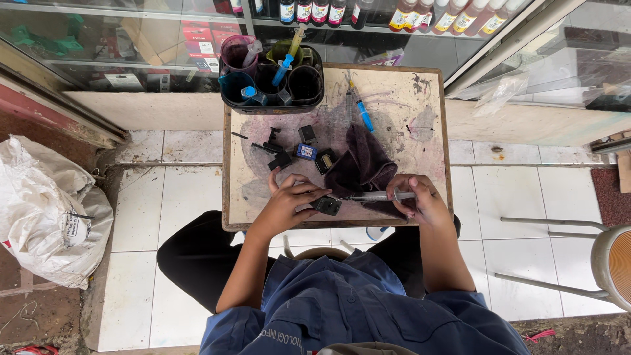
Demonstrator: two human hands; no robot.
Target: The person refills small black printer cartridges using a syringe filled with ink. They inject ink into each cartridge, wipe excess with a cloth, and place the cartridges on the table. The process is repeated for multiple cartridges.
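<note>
My left hand (289, 199) presses down on a small black ink cartridge (327, 206) at the front edge of a stained wooden table (420, 98). A clear syringe (374, 196) lies in my right hand (420, 200), its thin needle pointing left into the cartridge. Just behind both hands sits a dark purple cloth (360, 164). Further back on the table lie a few more cartridges (305, 151), one with a blue label, and small black parts (273, 148).
A black tray of ink-stained cups (271, 75) holding syringes stands at the table's far left. A blue syringe (361, 108) lies beside it. Ink bottles (453, 16) line a glass cabinet behind. A white sack (49, 210) sits left, a metal stool (608, 260) right.
</note>
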